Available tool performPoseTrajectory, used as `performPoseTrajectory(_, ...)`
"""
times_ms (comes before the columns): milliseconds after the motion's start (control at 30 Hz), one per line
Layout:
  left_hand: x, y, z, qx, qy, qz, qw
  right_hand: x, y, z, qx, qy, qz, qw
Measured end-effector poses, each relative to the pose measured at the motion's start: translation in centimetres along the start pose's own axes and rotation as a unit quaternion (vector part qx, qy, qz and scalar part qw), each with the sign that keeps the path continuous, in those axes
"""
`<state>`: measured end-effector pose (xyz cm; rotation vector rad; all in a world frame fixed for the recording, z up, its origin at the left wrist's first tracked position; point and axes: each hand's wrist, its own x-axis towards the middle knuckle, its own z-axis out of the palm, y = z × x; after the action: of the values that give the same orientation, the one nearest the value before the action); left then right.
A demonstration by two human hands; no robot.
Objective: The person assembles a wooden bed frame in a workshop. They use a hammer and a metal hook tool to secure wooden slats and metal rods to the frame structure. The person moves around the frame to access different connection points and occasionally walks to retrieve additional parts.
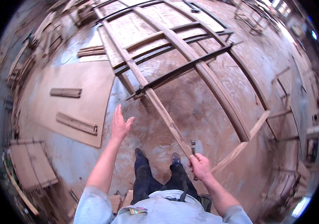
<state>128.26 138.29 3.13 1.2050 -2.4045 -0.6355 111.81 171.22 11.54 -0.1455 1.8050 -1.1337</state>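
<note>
A large wooden frame [163,115] of long rails and crosspieces stretches away in front of me, resting on dark metal crossbars [178,72]. At the near end of its left rail is my right hand [200,166], closed round a slim dark tool that looks like a hammer [193,147], its small head upward. The grip covers much of the tool. A loose-looking wooden crosspiece [238,151] slants across the frame's near end, just right of that hand. To the left of the frame, my left hand [121,125] is raised in the air with fingers extended, holding nothing.
A wide tan board [81,130] lies at left with two bundles of wood strips [66,92] on it. More strips [91,51] are stacked beyond it. A panel [34,164] stands at lower left. Lumber [47,33] and wooden frames [284,87] line the sides.
</note>
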Motion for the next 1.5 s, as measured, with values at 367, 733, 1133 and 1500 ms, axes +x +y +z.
performPoseTrajectory(367,9.7,-6.1,4.4,-0.287,-0.181,-0.147,0.929,-1.4,0.8,9.9,0.098,0.172,0.073,0.978)
performPoseTrajectory(733,11.2,-5.4,1.6,-0.484,-0.192,-0.415,0.746,6.4,-3.9,14.5,0.119,0.150,0.060,0.980)
performPoseTrajectory(1133,15.2,3.1,-7.3,-0.365,-0.379,-0.098,0.845,16.8,-16.4,23.0,-0.015,-0.014,-0.301,0.953)
performPoseTrajectory(1500,45.1,-5.5,-1.0,-0.187,-0.222,-0.181,0.940,21.3,-11.9,23.9,0.150,0.023,0.017,0.988)
